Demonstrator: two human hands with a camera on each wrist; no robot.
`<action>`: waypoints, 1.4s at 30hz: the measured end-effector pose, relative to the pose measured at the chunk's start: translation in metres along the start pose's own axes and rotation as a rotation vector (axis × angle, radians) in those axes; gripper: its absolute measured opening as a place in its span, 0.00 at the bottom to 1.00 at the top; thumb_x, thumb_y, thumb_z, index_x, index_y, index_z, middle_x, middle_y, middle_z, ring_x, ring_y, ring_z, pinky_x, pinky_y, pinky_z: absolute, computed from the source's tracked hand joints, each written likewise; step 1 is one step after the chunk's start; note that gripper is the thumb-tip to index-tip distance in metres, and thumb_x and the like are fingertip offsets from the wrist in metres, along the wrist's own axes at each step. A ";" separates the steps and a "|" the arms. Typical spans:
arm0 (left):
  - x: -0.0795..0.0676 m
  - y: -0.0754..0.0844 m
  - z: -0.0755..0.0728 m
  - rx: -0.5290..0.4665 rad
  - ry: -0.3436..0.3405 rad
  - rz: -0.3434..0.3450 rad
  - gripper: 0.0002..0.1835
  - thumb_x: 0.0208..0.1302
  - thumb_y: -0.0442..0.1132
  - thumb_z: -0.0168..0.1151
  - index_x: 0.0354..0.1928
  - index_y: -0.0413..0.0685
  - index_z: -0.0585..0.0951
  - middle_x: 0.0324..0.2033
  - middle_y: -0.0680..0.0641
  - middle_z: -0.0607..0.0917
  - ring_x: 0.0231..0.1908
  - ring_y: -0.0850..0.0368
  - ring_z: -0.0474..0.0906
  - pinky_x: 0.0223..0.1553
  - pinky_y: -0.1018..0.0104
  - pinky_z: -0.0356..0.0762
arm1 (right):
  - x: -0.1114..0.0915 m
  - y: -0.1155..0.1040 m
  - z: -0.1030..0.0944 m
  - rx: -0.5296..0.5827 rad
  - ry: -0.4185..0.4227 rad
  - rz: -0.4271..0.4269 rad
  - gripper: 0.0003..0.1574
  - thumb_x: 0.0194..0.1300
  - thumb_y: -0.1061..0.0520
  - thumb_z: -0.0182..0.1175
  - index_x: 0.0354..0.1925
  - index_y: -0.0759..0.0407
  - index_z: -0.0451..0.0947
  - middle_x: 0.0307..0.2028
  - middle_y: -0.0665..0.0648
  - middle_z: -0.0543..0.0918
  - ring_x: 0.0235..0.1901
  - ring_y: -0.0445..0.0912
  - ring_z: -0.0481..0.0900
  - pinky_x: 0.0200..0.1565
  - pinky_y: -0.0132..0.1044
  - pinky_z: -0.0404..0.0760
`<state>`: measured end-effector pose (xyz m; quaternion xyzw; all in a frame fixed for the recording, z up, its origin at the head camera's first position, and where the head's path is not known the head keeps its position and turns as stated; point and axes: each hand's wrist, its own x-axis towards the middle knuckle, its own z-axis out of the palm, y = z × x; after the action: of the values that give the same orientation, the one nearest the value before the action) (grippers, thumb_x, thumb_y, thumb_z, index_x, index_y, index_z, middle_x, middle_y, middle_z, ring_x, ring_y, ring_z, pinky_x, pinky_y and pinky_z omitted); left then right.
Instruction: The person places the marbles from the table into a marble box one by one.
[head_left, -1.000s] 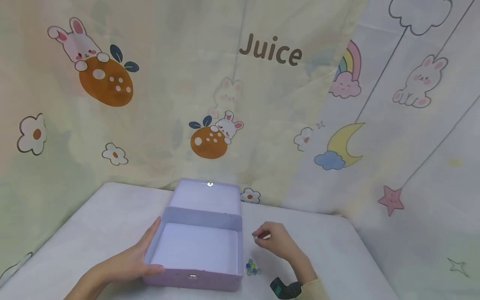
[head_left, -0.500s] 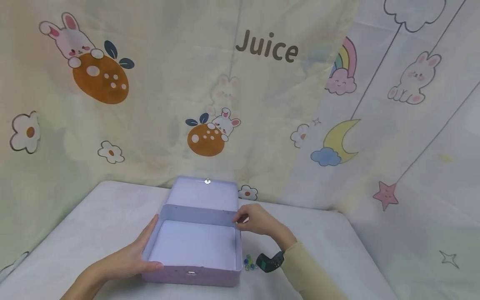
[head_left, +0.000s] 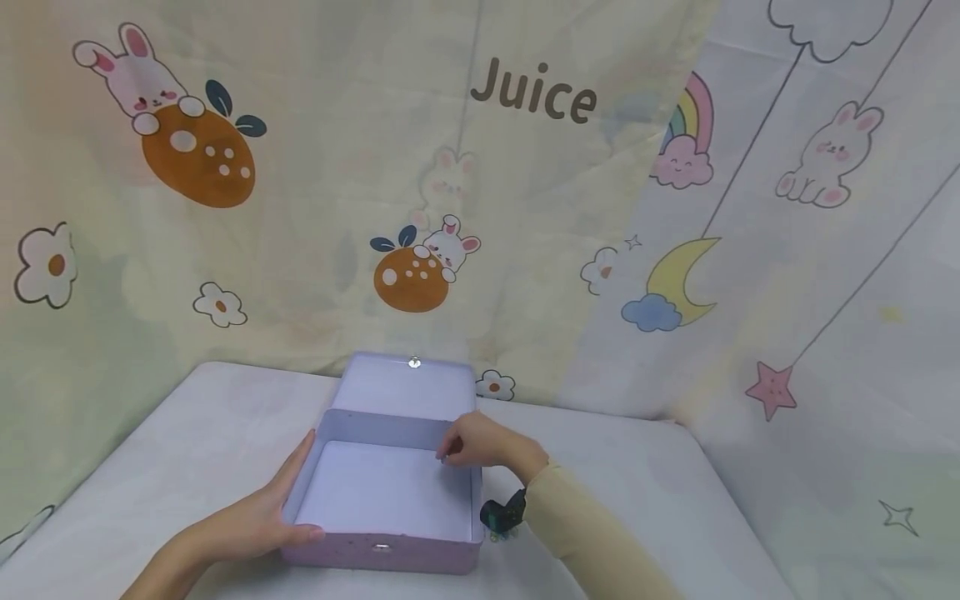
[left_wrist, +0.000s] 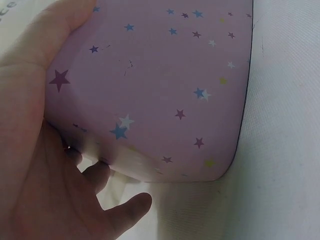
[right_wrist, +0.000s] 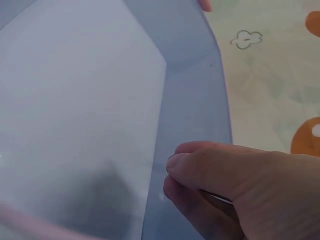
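A lilac tin box with a pale inside lies on the table, lid folded back. My left hand grips its near left corner, fingers along the left side and thumb at the front edge. Colourful stars dot the box wall in the left wrist view. Over the far right part of the box floor, my right hand reaches in with fingertips pinched together. The small marble between them is nearly hidden by the fingers. More glass marbles lie right of the box, mostly covered by the right wrist's camera.
A white cloth covers the table. Behind it hangs a printed curtain with rabbits, flowers and a moon. The open lid reaches back close to that curtain. A raised wall rings the box interior.
My right hand has moved left from beside the marbles, over the box's right wall and in above its floor, fingers still pinched. The left hand stays on the box. The head view shifted slightly.
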<state>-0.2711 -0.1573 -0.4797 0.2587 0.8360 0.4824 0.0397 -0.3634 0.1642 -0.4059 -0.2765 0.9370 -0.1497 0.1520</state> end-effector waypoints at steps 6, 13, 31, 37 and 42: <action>-0.001 -0.002 0.000 -0.002 -0.007 0.006 0.64 0.51 0.48 0.71 0.74 0.52 0.30 0.73 0.34 0.33 0.58 0.95 0.30 0.49 0.98 0.35 | 0.010 -0.006 0.010 -0.123 -0.026 -0.025 0.07 0.57 0.61 0.65 0.33 0.51 0.87 0.29 0.44 0.84 0.30 0.32 0.75 0.37 0.23 0.75; -0.001 0.000 -0.001 0.005 -0.005 -0.014 0.64 0.51 0.49 0.71 0.74 0.52 0.30 0.73 0.34 0.34 0.57 0.95 0.31 0.49 0.98 0.35 | 0.016 -0.015 0.019 -0.315 -0.051 -0.028 0.05 0.58 0.58 0.66 0.32 0.48 0.87 0.29 0.42 0.84 0.30 0.32 0.74 0.38 0.24 0.75; 0.001 0.000 0.000 0.030 -0.020 -0.067 0.64 0.51 0.49 0.70 0.74 0.57 0.30 0.74 0.37 0.33 0.70 0.35 0.34 0.52 0.94 0.34 | 0.029 -0.018 0.031 -0.312 -0.097 -0.037 0.06 0.56 0.57 0.68 0.33 0.45 0.86 0.30 0.40 0.83 0.31 0.32 0.75 0.39 0.24 0.75; 0.001 0.002 -0.002 0.065 -0.038 -0.122 0.64 0.51 0.53 0.70 0.74 0.59 0.30 0.75 0.41 0.34 0.72 0.47 0.36 0.62 0.83 0.40 | 0.022 -0.019 0.017 -0.174 -0.037 -0.087 0.09 0.56 0.59 0.68 0.37 0.49 0.87 0.32 0.42 0.84 0.32 0.32 0.75 0.39 0.24 0.75; 0.001 0.003 -0.004 0.125 -0.034 -0.105 0.65 0.51 0.52 0.70 0.74 0.53 0.29 0.74 0.36 0.36 0.70 0.33 0.39 0.62 0.39 0.47 | 0.001 -0.021 -0.004 -0.077 0.049 -0.126 0.11 0.58 0.59 0.66 0.41 0.52 0.86 0.36 0.45 0.85 0.37 0.34 0.79 0.42 0.25 0.77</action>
<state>-0.2721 -0.1586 -0.4750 0.2247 0.8760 0.4221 0.0630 -0.3565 0.1477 -0.3946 -0.3369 0.9262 -0.1298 0.1085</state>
